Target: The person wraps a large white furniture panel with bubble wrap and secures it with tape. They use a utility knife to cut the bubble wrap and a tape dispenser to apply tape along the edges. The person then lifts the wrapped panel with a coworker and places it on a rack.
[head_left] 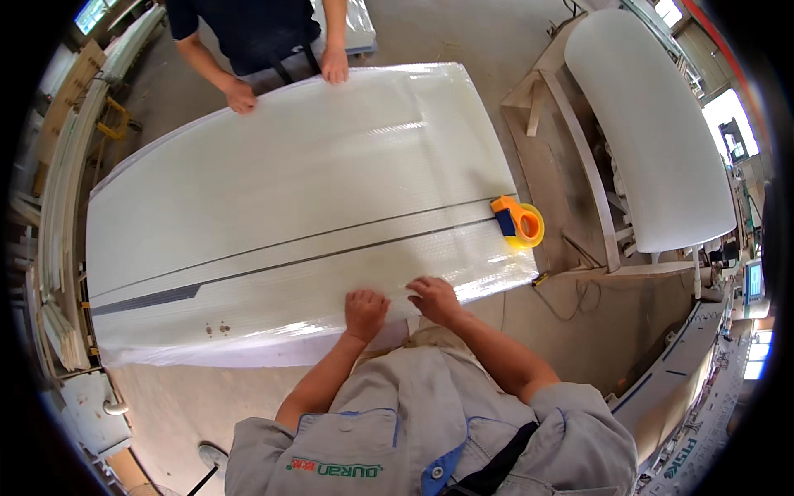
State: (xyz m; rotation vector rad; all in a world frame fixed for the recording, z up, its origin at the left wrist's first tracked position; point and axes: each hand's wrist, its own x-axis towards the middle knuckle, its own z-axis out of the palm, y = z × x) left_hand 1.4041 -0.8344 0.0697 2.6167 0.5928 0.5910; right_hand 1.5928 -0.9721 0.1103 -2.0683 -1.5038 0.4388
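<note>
A large pale panel in clear bubble wrap lies flat before me, with dark stripes running along it. At its near edge my left hand is closed, fingers curled on the wrap. Just right of it, my right hand rests at the same edge, thumb and fingers apart and bent. An orange tape dispenser with a yellow roll stands on the panel's right end. A small yellow and black tool, perhaps a cutter, lies by the near right corner.
Across the panel, a person in dark clothes has both hands on the far edge. A big white curved piece sits on a wooden frame at the right. Long boards are stacked at the left. A cable trails over the floor.
</note>
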